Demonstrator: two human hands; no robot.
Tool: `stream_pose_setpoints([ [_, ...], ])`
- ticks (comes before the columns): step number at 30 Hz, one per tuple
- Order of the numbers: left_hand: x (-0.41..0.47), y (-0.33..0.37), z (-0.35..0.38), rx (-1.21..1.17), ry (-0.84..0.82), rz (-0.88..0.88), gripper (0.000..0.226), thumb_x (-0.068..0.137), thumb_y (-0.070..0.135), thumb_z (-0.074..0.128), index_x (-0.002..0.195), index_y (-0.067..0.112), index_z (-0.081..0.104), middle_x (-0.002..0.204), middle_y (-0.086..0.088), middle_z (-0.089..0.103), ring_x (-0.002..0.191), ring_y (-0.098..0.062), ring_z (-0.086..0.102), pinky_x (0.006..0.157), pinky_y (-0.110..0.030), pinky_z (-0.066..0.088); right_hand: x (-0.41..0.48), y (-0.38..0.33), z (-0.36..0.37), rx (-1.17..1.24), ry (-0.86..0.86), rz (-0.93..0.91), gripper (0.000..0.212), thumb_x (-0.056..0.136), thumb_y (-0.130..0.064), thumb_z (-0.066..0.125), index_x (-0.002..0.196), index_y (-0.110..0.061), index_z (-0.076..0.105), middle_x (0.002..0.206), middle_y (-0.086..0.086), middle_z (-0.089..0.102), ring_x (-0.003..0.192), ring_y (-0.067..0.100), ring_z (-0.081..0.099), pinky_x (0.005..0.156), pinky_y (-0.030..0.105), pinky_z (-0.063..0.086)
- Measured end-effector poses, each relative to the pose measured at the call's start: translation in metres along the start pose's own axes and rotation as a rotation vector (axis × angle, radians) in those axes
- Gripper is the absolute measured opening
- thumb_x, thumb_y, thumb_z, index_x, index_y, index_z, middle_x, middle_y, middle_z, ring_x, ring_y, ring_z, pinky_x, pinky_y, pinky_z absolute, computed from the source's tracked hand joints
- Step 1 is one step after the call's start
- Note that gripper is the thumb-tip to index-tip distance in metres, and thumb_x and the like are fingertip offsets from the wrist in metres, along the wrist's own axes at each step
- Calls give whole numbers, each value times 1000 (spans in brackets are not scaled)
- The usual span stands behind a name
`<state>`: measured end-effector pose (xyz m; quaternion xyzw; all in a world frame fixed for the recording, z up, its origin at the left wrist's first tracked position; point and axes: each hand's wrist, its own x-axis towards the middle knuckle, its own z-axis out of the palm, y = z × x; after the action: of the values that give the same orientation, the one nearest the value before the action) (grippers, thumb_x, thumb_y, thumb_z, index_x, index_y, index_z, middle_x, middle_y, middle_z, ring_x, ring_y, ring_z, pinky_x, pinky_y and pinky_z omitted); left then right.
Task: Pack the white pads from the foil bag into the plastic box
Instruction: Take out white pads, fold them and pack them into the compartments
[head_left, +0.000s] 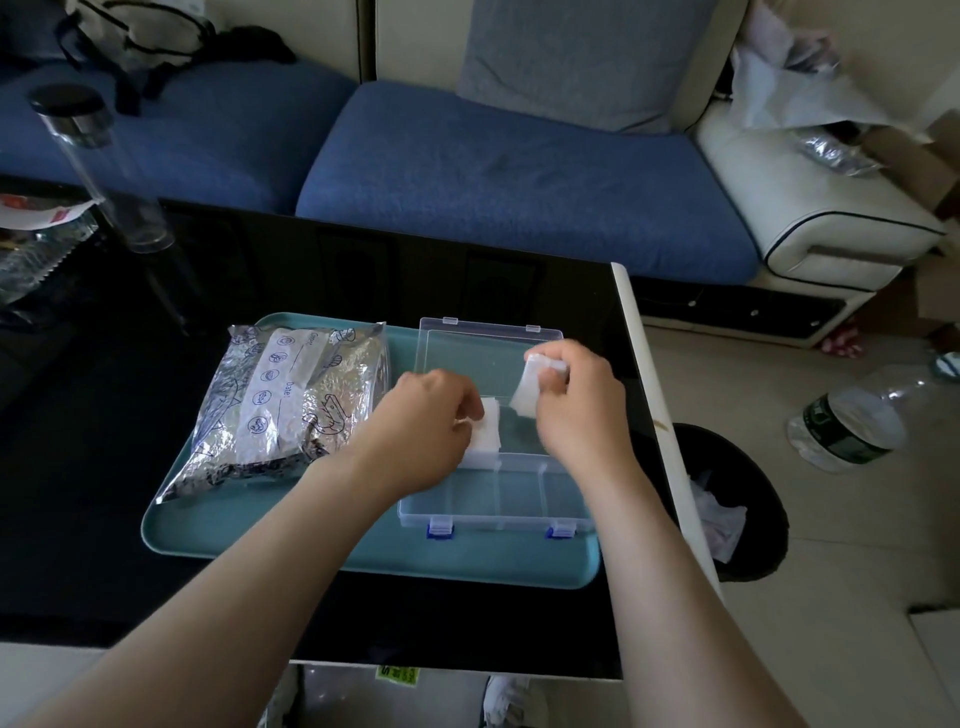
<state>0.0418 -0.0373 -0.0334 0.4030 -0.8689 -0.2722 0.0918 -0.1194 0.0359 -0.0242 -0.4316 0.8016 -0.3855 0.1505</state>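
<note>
— Fingers (466, 410) of the left hand (431, 415): how do they sit?
— Curled, pinching the near edge of a white pad (489, 427). That pad lies flat over the left rear part of the plastic box (496, 512), with more white showing just beneath it. I cannot tell whether it rests on that white layer or hangs above it.
— And the right hand (576, 400)?
— Its fingers are bunched tight round the top of a second pad (527, 392), which hangs down bent above the middle of the box, just beside the first pad.
— Where does the box stand?
— On the right half of a teal tray (218, 530), its clear lid (483, 345) thrown open and lying back on the far side, its two blue latches (440, 529) facing the person. Dividers split the front row into compartments.
— The foil bag (291, 410)?
— Lying flat on the left half of the tray, near the box but apart from it, printed side up, with the left forearm crossing its near corner.
— Around it?
— The tray sits on a black table (104, 467). A blue sofa (493, 171) stands beyond, and a dark bin (748, 499) sits on the floor to the right.
</note>
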Motion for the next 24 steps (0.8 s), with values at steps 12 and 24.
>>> stream_pose_setpoints([
  [12,1,-9,14,274,-96,57,40,97,23,70,133,35,58,133,5,53,129,-29,47,104,-51,48,-4,30,21,-130,-179,84,28,103,-11,64,129,-17,56,110,5,67,99,19,65,61,12,38],
  [24,-4,-12,23,325,-50,165,73,95,1,61,149,40,33,150,10,26,123,-30,41,99,-51,49,-7,22,30,-442,-29,68,25,95,-24,78,114,-14,66,108,4,67,95,22,68,72,30,55],
])
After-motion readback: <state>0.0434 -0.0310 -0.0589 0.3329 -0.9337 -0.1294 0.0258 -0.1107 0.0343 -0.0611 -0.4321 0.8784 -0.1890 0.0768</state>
